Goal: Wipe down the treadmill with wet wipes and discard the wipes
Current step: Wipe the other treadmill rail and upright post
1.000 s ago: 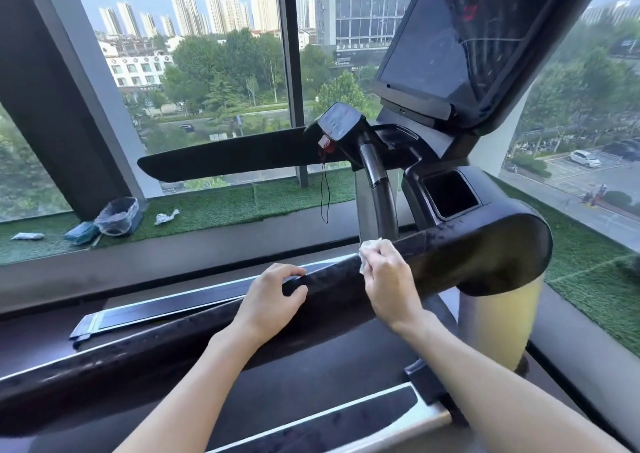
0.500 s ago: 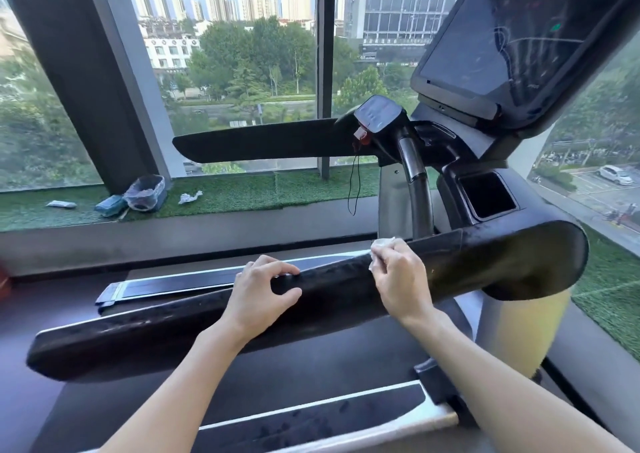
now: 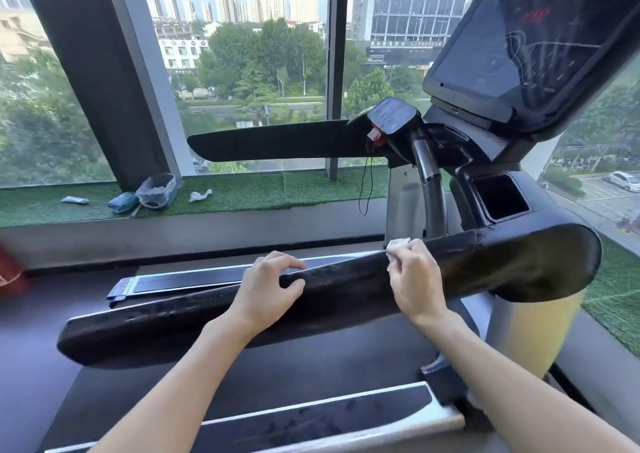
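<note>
Currently right hand (image 3: pixel 414 279) fingers pinch the wet wipe (image 3: pixel 397 246) against the near handrail (image 3: pixel 329 300), left hand (image 3: pixel 268 288) fingers curled over it.

The wipe (image 3: pixel 398 244) is mostly hidden under the right hand (image 3: pixel 414 281).

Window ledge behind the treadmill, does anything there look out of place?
Yes. A crumpled white wipe lies loose on the green turf ledge, beside the bag-lined bin rather than in it. The bin itself looks tilted.
</note>
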`<state>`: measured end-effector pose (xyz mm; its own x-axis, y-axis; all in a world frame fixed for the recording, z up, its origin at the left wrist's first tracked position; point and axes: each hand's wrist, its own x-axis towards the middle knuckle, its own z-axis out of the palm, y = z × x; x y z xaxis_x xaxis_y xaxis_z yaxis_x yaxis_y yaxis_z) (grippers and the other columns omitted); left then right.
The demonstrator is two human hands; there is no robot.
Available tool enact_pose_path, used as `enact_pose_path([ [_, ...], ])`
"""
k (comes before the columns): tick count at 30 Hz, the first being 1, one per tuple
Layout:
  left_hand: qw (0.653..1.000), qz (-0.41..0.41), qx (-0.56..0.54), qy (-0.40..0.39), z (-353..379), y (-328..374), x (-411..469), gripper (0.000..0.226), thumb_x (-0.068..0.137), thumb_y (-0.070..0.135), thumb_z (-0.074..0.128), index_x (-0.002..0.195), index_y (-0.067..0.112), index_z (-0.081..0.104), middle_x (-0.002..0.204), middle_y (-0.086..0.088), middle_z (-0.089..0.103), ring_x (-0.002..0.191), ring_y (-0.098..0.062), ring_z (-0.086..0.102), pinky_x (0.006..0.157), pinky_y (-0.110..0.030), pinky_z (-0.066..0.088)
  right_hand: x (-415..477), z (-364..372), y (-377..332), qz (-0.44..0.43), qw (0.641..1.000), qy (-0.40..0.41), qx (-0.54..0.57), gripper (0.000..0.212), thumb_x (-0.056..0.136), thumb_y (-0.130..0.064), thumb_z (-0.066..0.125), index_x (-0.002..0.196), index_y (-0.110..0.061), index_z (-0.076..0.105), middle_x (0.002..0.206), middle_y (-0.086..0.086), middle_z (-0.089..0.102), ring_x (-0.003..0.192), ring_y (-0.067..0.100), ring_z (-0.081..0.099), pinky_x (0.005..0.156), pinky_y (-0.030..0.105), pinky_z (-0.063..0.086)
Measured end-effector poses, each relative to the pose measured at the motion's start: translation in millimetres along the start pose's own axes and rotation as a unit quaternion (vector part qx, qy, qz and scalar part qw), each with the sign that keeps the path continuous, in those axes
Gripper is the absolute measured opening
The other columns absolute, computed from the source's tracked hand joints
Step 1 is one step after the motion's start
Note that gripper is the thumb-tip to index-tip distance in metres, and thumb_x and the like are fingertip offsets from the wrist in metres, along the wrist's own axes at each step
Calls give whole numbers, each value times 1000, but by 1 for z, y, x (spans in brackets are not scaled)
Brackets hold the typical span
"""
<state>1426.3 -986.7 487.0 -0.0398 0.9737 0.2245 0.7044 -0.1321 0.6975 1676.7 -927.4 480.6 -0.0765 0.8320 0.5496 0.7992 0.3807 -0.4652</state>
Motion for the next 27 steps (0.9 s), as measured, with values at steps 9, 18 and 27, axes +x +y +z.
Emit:
enact_pose_path([
  [9, 985, -19, -159, -57, 45, 77, 28, 9, 91, 25, 70, 99, 22, 71, 84, 3, 73, 74, -8, 66, 76, -29, 56, -9, -25, -28, 243, 851, -85, 458, 10, 93, -1, 62, 98, -9, 62, 79, 6, 66, 58, 9, 56, 61, 26, 47],
  [18, 885, -176, -424, -77, 86, 144, 39, 16, 93, 6, 59, 88, 1, 75, 87, -16, 74, 75, -21, 71, 68, -29, 56, -16, -47, 14, 89, 961, -65, 255, 42, 96, -13, 64, 137, -7, 56, 132, -4, 54, 123, 4, 50, 104, 7, 35],
  [27, 1000, 6, 10, -19, 89, 118, 47, 19, 91, 18, 61, 103, 29, 70, 110, 12, 63, 102, -9, 59, 96, -26, 42, 20, -63, 106, 85, 986, 128, 71, 13, 90, 0, 66, 100, -4, 74, 99, 12, 63, 89, 8, 54, 87, 7, 41],
])
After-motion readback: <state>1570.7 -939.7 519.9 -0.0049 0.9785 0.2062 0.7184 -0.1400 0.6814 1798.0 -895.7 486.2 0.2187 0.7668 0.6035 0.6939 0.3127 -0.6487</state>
